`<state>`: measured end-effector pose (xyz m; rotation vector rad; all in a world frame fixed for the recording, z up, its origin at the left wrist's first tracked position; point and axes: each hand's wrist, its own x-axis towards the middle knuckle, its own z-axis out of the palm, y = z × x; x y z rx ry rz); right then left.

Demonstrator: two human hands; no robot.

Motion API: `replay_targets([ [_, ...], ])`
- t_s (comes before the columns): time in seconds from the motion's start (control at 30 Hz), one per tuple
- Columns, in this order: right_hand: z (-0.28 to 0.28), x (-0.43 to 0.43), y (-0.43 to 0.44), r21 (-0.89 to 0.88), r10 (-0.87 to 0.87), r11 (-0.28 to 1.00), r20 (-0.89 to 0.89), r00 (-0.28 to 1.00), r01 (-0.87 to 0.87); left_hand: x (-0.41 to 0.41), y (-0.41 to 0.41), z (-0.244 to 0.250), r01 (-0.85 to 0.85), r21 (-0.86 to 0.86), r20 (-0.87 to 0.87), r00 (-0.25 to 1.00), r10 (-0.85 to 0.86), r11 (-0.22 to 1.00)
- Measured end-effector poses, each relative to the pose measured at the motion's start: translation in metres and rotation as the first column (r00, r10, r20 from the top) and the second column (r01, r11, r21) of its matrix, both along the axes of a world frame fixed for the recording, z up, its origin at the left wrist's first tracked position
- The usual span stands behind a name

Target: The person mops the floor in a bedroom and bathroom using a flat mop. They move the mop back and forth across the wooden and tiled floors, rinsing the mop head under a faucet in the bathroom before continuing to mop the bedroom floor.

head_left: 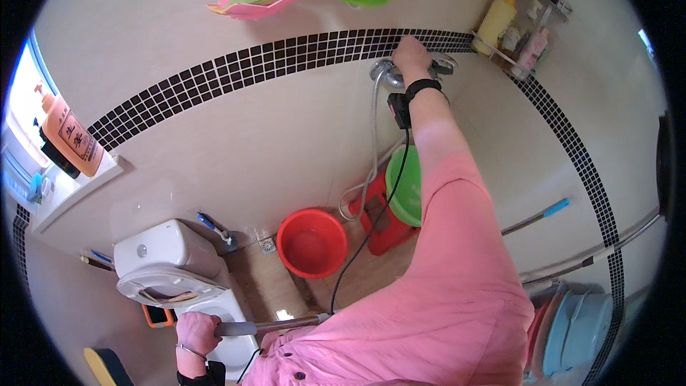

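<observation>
My left hand [197, 334] is closed around the grey grip of a metal pole [289, 324] at the lower left, over the toilet bowl [217, 308]. The pole's far end is hidden by my pink clothing. With the arm stretched up, my right hand [411, 55] is at the chrome shower mixer [394, 79] on the tiled wall; its fingers look curled, but what they hold is hidden. A shower hose [374, 128] hangs from the mixer. A black device [399, 110] with a cable is by my right wrist. On the floor stands a red basin [312, 244].
A green basin [405, 187] rests on a red container [383, 233] beside the wall. Bottles fill the corner rack [498, 56] at upper right. More bottles stand on the window ledge [80, 193]. Blue basins [581, 332] are stacked at lower right, below a wall rail [638, 233].
</observation>
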<state>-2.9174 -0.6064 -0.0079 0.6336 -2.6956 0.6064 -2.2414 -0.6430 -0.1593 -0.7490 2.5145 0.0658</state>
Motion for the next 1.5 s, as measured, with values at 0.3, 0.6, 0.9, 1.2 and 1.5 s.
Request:
replay_targets([
  [0.3,-0.187,0.088,0.128,-0.423,0.265,0.889,0.163,0.95,-0.175,0.005,-0.002,-0.014,0.077,0.01,-0.067,0.995,-0.077,0.997],
  [0.6,-0.488,0.418,0.356,0.0,-0.005,0.831,1.0,0.007,0.556,0.022,0.033,-0.009,0.307,0.04,-0.1,0.948,-0.302,0.951],
  [0.9,-0.526,0.574,0.269,-0.126,0.46,-0.295,0.85,0.257,0.947,0.099,0.092,0.018,0.423,-0.111,-0.027,0.903,-0.428,0.899],
  [1.2,-0.524,0.59,0.253,-0.074,0.636,-0.386,0.701,0.323,0.92,0.064,0.164,-0.08,0.547,-0.145,0.188,0.833,-0.52,0.824],
  [1.5,-0.526,0.541,0.312,-0.143,0.527,-0.287,0.802,0.281,0.947,0.054,0.207,-0.026,0.606,-0.189,0.135,0.795,-0.591,0.772],
])
